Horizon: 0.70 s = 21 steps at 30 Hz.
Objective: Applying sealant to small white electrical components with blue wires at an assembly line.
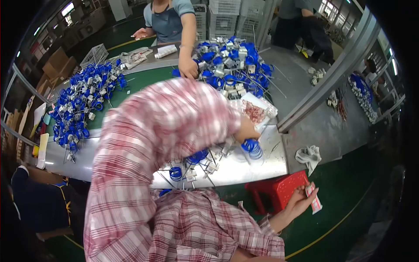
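My left arm, in a red-and-white plaid sleeve, crosses over the metal table to the right. My left hand (pixel 248 131), smeared by motion and partly hidden by its sleeve, is closed at the top of a blurred blue coiled cable (pixel 252 149). More blue coils (pixel 175 173) with white blocks and thin grey ends lie on the table under that arm. Low at the right, beside a red stool (pixel 286 187), my right hand (pixel 298 204) pinches a small white packet (pixel 313 198) with red printing.
Piles of blue coils stand at the left (pixel 83 100) and far middle (pixel 235 65). Across the table, a co-worker's hand (pixel 187 67) touches the far pile. A white tray (pixel 255 111) with reddish bits sits behind my left hand. A metal post (pixel 325 74) rises at the right, near a crumpled cloth (pixel 308 156).
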Motion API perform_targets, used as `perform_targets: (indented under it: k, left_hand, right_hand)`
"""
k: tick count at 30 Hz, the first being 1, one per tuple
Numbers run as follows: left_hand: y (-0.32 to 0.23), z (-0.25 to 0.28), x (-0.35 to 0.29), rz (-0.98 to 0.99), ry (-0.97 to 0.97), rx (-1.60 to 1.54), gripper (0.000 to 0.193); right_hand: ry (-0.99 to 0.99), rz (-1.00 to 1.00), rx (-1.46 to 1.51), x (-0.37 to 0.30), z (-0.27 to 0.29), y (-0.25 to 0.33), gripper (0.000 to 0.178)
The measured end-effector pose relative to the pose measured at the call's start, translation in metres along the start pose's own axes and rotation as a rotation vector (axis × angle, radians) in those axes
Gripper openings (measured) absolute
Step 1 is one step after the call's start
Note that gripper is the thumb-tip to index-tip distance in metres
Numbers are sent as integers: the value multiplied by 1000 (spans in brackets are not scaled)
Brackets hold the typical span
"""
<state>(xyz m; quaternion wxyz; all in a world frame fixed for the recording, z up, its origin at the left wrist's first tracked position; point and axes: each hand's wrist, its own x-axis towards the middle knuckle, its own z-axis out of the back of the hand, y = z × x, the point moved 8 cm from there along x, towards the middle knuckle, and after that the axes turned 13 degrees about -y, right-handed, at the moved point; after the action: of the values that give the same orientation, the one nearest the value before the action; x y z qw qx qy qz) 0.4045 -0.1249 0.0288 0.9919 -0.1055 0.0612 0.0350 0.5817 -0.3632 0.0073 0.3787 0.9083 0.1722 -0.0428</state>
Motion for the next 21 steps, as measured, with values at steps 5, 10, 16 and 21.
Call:
perform_targets:
  k: [5,10,16,21]
  left_hand:
    - [7,94,-76,44,-336,-36,42]
    - [13,122,-145,180,-477,-41,42]
    - [22,111,-211,401,-686,-280,42]
    - [31,112,-248,524,-836,-645,49]
  right_hand:
    - [179,-54,-42,-3,-53,-45,23]
    - [426,14,-581,-61,-126,-113,20]
    - [1115,384,-635,-186,-211,-173,25]
    - [1272,437,-610,-236,-250,-184,22]
